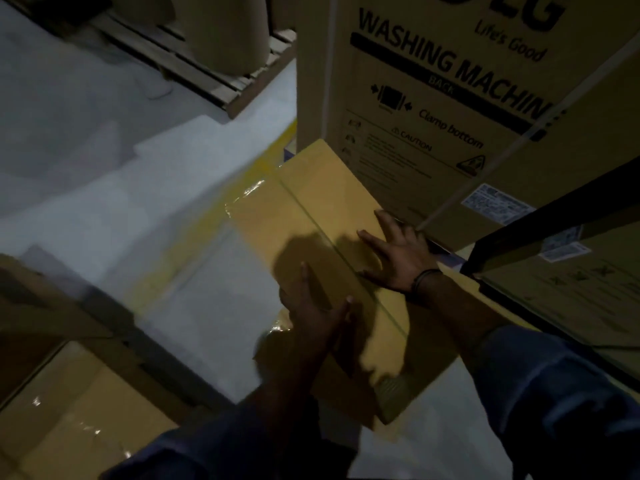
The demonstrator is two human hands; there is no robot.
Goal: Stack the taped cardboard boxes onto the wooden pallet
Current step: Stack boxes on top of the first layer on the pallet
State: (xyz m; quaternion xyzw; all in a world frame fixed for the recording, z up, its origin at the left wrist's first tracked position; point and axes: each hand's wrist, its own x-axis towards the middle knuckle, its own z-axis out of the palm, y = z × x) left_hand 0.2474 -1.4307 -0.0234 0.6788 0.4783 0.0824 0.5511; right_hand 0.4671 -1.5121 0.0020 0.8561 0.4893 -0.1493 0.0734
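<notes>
A long taped cardboard box [311, 202] lies in front of me, with a clear tape seam running along its top. My left hand [315, 313] rests flat on the near left part of the top, fingers spread, thumb toward the seam. My right hand [398, 251] lies flat on the right side of the top, fingers spread, with a dark band on the wrist. Neither hand is closed around anything. A wooden pallet [194, 60] sits at the far upper left, carrying a pale upright roll. Whether the box rests on something is hidden.
A tall washing machine carton [450, 109] stands right behind the box. A dark rack post [554, 216] crosses at the right over more cartons. Another taped box [79, 410] sits at the lower left. The grey floor [104, 168] has a yellow line.
</notes>
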